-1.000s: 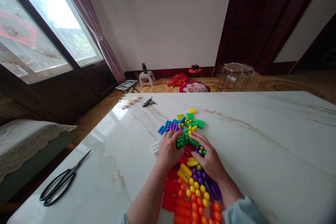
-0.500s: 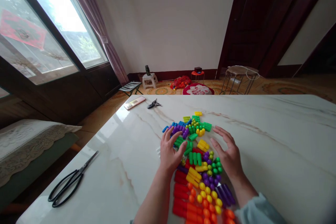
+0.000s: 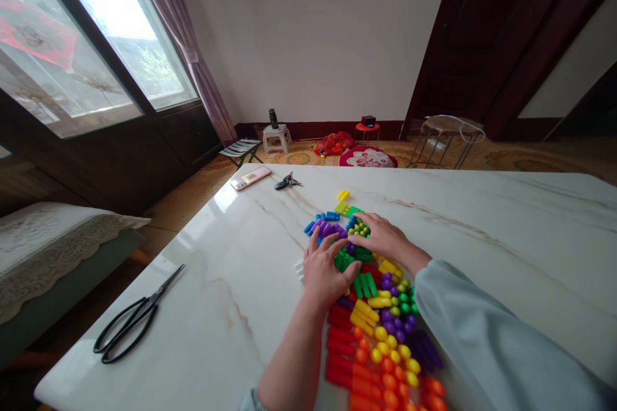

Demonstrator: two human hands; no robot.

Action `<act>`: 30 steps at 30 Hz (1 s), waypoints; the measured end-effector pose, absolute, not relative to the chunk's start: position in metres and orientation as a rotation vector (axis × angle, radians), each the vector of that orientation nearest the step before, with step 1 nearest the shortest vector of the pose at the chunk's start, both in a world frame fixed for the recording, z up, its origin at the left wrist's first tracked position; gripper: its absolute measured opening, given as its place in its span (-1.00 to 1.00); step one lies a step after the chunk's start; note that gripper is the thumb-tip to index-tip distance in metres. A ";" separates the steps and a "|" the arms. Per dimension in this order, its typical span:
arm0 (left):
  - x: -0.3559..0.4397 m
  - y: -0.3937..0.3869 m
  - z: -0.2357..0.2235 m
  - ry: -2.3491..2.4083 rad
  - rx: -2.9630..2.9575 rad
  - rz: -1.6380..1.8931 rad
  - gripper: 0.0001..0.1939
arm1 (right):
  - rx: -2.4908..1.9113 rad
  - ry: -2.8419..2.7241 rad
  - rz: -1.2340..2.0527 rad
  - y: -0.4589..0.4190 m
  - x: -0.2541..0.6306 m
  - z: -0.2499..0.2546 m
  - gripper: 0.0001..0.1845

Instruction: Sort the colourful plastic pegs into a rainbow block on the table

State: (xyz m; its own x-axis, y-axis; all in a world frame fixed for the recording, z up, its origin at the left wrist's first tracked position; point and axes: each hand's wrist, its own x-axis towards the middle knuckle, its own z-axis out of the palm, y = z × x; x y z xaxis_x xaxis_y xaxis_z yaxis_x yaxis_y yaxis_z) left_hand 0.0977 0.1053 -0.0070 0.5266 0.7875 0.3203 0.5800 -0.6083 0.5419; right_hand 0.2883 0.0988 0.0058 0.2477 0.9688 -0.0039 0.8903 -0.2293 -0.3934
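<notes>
Colourful plastic pieces, some tube-shaped and some like clustered balls, lie in a long patch on the marble-patterned table (image 3: 231,250). My left hand (image 3: 328,270) rests at the patch's left edge, fingers spread and curved over purple pieces (image 3: 326,229) and green pieces. Beyond it, my right hand (image 3: 383,237) reaches in from the right, fingers stretched over olive-green balls (image 3: 359,228) and partly hiding them. Closer to me are green tubes (image 3: 365,285), yellow tubes (image 3: 365,316), red tubes (image 3: 340,341) and yellow balls (image 3: 403,352). Neither hand visibly grips a piece.
Black-handled scissors (image 3: 139,321) lie on the left of the table. A phone (image 3: 251,178) and keys (image 3: 288,182) sit near the far edge. Beyond the table stand a white stool (image 3: 276,139) and a wire-legged stool (image 3: 448,131).
My right hand has moved left and inward, from the patch's right side to over the green pieces. My left hand stays over the left edge. The view has shifted slightly.
</notes>
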 end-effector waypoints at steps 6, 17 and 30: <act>0.097 0.107 -0.009 1.093 2.371 0.824 -0.55 | -2.208 -1.807 0.362 0.083 0.271 0.020 -0.18; 0.098 0.116 -0.025 1.051 2.306 0.998 -0.66 | -2.092 -1.615 0.428 0.089 0.271 0.000 -0.17; 0.075 0.097 -0.005 0.806 1.979 1.361 -0.74 | -1.849 -1.092 0.151 -0.123 0.220 0.005 -0.50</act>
